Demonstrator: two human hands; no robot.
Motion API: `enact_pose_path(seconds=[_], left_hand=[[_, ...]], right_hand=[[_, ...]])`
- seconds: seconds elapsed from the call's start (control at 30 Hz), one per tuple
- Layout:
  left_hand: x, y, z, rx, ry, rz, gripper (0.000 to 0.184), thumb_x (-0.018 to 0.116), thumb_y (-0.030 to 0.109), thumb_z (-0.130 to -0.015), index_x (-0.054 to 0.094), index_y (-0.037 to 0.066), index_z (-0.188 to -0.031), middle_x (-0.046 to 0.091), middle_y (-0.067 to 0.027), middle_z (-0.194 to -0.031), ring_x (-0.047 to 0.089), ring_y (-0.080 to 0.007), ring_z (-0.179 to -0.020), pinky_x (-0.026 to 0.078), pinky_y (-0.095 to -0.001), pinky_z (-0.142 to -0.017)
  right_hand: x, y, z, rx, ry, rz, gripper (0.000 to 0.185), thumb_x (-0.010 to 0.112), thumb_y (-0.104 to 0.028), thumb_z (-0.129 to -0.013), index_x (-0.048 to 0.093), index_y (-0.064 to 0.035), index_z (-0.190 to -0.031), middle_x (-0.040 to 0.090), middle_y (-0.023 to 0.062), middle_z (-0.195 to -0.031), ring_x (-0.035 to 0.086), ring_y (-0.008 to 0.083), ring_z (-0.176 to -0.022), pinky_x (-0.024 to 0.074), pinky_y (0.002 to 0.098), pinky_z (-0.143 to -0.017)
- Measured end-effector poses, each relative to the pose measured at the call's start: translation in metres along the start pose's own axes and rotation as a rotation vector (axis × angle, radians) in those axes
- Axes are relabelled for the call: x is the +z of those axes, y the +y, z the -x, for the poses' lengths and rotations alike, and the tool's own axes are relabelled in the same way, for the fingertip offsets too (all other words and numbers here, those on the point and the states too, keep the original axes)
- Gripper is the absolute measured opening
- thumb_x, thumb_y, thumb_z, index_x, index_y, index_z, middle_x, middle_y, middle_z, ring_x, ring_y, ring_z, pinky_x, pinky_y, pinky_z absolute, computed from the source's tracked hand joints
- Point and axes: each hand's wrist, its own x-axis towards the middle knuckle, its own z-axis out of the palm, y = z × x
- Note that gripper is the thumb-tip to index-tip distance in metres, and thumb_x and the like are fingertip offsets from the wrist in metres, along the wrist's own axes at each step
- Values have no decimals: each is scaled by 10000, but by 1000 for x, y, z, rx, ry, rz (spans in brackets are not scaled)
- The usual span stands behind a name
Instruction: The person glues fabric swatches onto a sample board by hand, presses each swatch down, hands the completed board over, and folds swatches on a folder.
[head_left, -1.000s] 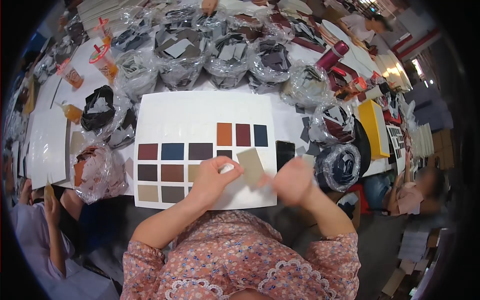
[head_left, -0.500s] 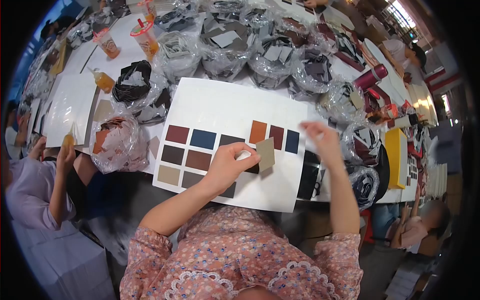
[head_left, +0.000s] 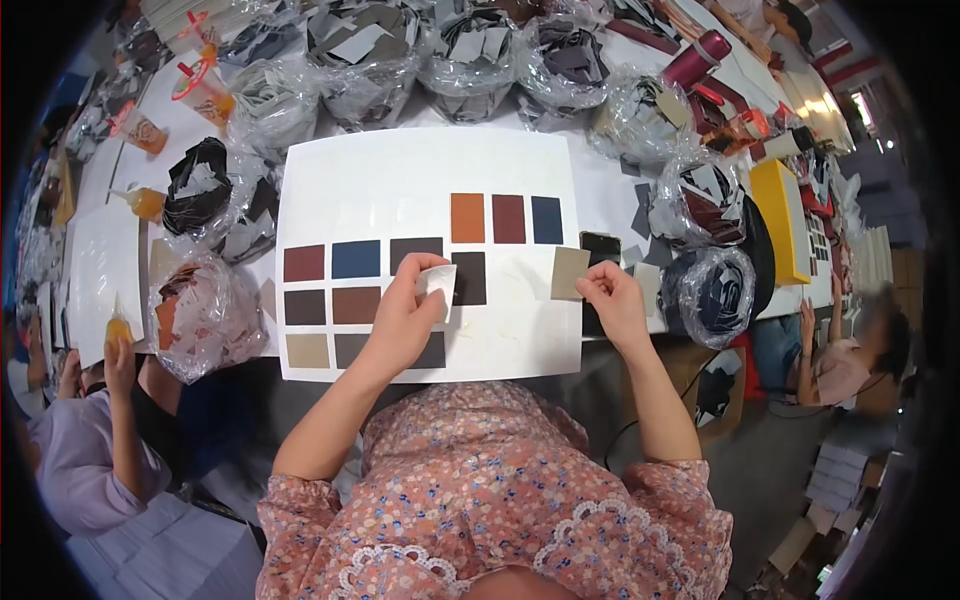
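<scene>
A white card (head_left: 430, 160) lies in front of me with rows of coloured swatches stuck to it. Over its right edge, my right hand (head_left: 614, 300) pinches a beige swatch (head_left: 569, 272) by its lower right side. My left hand (head_left: 405, 310) is closed on a small white piece (head_left: 437, 290), held over the card's middle beside a dark brown swatch (head_left: 469, 278). Orange (head_left: 467, 218), maroon (head_left: 508, 219) and blue (head_left: 546, 220) swatches sit in a row above. My left fingers and the white piece partly cover the left group of swatches.
Several plastic bags of cut swatches, such as the orange-and-white one (head_left: 210, 315) and the dark blue one (head_left: 710, 295), surround the card. A glue bottle (head_left: 140, 203), drink cups (head_left: 140, 130) and a yellow box (head_left: 779, 222) stand on the table. Co-workers sit on both sides.
The beige swatch has passed from my left hand to my right, which has come in to the card's right edge. The white piece stays in my left hand. The view has shifted.
</scene>
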Motion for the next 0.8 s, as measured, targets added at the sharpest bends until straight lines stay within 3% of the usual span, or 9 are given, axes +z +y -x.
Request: enact_pose_path(seconds=[0.07, 0.13, 0.2, 0.23, 0.3, 0.4, 0.6, 0.8], left_hand=[[7, -5, 2, 104, 61, -30, 405, 586, -55, -864, 465, 24, -1242, 580, -52, -1046, 556, -92, -999, 470, -240, -815], [11, 0, 5, 41, 71, 43, 371, 610, -54, -866, 498, -1, -1215, 578, -59, -1078, 576, -85, -938, 478, -227, -781], [8, -3, 4, 23, 72, 22, 316, 625, -21, -878, 532, -14, -1180, 588, -53, -1068, 589, -84, -904, 485, -225, -760], [7, -5, 4, 31, 93, 27, 240, 636, 1, -879, 563, -17, -1106, 587, -58, -1080, 587, -82, -880, 483, -224, -744], [6, -8, 4, 42, 132, 37, 109, 659, 45, -880, 624, -23, -958, 584, -69, -1105, 582, -77, -832, 479, -222, -711], [7, -6, 4, 77, 156, -91, 106, 667, 83, -884, 640, -16, -857, 612, -43, -980, 555, -60, -744, 458, -220, -651], [10, -2, -3, -6, 105, -183, 140, 681, 107, -881, 610, -2, -829, 532, 32, -664, 481, -43, -608, 426, -222, -556], [25, 11, -12, -66, 98, -72, 162, 675, 98, -887, 552, 23, -811, 522, 27, -669, 477, -35, -600, 424, -198, -515]], right_hand=[[5, 4, 3, 16, -13, 27, 100, 670, -71, -865, 586, -23, -838, 529, -56, -694, 451, 19, -635, 368, 183, -566], [10, 2, 4, 34, -28, 56, 103, 677, -80, -861, 598, -18, -837, 537, -51, -685, 458, 24, -627, 380, 192, -564], [13, 0, 5, -6, 11, 146, 153, 702, -127, -836, 614, -2, -827, 599, 13, -670, 531, 66, -604, 433, 232, -570], [14, -1, 4, -27, 29, 192, 182, 715, -150, -823, 622, 6, -821, 629, 45, -662, 567, 87, -593, 460, 252, -573], [14, -5, 4, -2, 1, 206, 158, 708, -130, -835, 618, -1, -821, 595, 4, -667, 519, 57, -611, 436, 228, -580], [14, -9, 5, 17, -3, 219, 160, 710, -130, -836, 617, -3, -810, 585, -11, -665, 498, 45, -613, 427, 219, -578], [20, -12, 6, 23, 49, 282, 174, 719, -154, -815, 625, -10, -787, 605, -4, -630, 526, 55, -575, 436, 229, -554], [26, -18, 6, -22, 115, 458, 179, 716, -184, -786, 624, -33, -761, 627, 43, -600, 610, 148, -551, 473, 295, -561]])
